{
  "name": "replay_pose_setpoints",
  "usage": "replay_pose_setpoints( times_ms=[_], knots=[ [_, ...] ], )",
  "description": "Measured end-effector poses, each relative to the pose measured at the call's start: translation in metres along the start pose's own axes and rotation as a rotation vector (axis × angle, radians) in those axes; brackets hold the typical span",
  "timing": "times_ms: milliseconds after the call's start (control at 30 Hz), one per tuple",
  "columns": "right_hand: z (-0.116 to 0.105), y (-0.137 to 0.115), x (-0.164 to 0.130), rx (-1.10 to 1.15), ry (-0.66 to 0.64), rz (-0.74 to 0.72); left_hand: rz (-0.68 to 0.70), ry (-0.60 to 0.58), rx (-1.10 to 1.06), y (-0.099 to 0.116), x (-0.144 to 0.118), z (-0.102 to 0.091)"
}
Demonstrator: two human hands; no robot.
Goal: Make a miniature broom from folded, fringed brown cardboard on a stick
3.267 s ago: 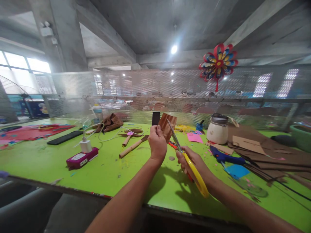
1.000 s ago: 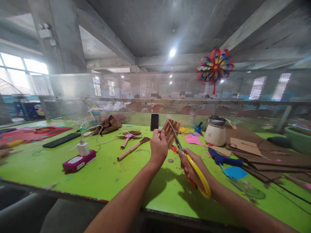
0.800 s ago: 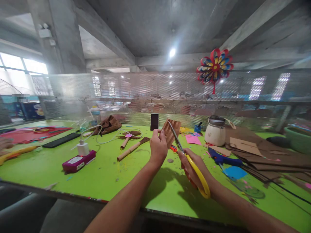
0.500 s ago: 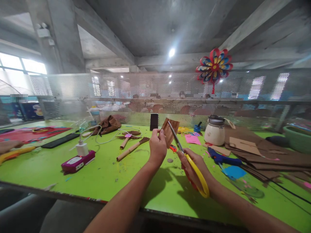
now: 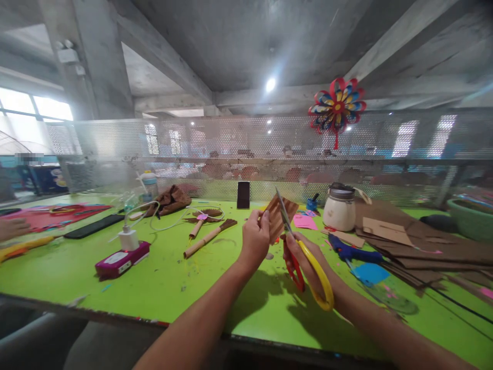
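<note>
A: What are the hands doing right now?

B: The left hand (image 5: 254,241) is pinching a pleated brown cardboard piece (image 5: 280,217) by its near lower edge, fingers curled closed on it, holding it up above the green table (image 5: 162,272). The right hand (image 5: 308,262) is wrapped through the yellow-and-red handles of the scissors (image 5: 298,246), closed on them, with the blades partly open and biting into the piece's upper right side.

A: How is that piece likely handling?

B: It is looking light and fairly stiff along its ridges, but I judge it is folding easily across them, like a fan. Dry card is not slipping much. Gripping low on the folds, away from the blades, is keeping it steady; squeezing the thin cut end would probably crush it.

A: And what is lying around them?

B: A rolled paper broom (image 5: 210,234) and a small brown fan with a pink tag (image 5: 203,216) are lying to the left, a magenta power bank with a white charger (image 5: 122,252) nearer the edge. To the right a cream jar (image 5: 339,211), a blue glue gun (image 5: 348,246) and cardboard sheets (image 5: 408,236). A paper pinwheel (image 5: 337,107) is hanging on the mesh screen.
</note>
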State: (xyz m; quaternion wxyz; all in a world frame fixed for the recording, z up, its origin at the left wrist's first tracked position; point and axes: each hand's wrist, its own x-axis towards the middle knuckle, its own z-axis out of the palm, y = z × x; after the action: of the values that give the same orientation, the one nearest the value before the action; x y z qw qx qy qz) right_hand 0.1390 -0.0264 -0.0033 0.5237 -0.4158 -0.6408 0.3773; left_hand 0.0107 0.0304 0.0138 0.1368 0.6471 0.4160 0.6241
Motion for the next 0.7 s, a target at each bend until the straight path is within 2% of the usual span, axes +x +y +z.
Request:
replay_pose_setpoints(
  times_ms=[133,300,567,700],
  knots=[
    [-0.0003,-0.0049,-0.0002,0.042,0.019,0.026,0.028,-0.015,-0.001,-0.0009,-0.0015,0.0023],
    [-0.0003,-0.0051,0.0001,0.068,0.029,0.045,-0.004,-0.035,-0.046,0.0003,-0.001,0.0028],
    [-0.0008,-0.0016,0.0001,0.031,0.033,0.024,-0.099,-0.07,-0.171,-0.0026,-0.0007,0.0047],
    [-0.0024,0.0005,-0.0001,-0.005,0.021,-0.022,-0.209,-0.118,-0.342,0.005,-0.0012,0.0031]
  ],
)
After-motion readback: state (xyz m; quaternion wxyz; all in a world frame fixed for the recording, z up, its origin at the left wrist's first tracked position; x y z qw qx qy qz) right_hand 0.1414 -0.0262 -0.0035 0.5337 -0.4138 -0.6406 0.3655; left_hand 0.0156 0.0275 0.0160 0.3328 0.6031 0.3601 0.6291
